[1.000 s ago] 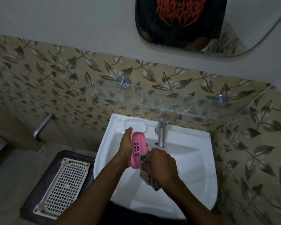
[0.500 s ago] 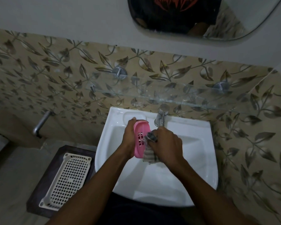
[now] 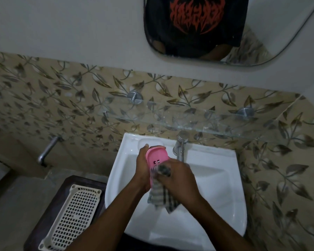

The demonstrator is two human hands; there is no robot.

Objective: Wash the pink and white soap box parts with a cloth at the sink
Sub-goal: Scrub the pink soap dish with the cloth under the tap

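Over the white sink (image 3: 214, 180), my left hand (image 3: 142, 169) holds the pink soap box part (image 3: 157, 156) upright on its edge, slotted face towards the right. My right hand (image 3: 179, 180) presses a grey checked cloth (image 3: 160, 195) against the lower half of that pink part; the cloth's loose end hangs down into the basin. The lower end of the pink part is hidden behind the cloth and my fingers. I see no white soap box part in my hands.
A chrome tap (image 3: 179, 147) stands at the sink's back rim, just right of the pink part. A glass shelf (image 3: 188, 122) juts out above it. A cream perforated basket (image 3: 74, 216) lies on a dark stand left of the sink. A pipe stub (image 3: 47, 151) sticks out of the tiled wall.
My right hand with the cloth moved up the pink part, then slid down again. The pink part turned a little and the camera view shifted.
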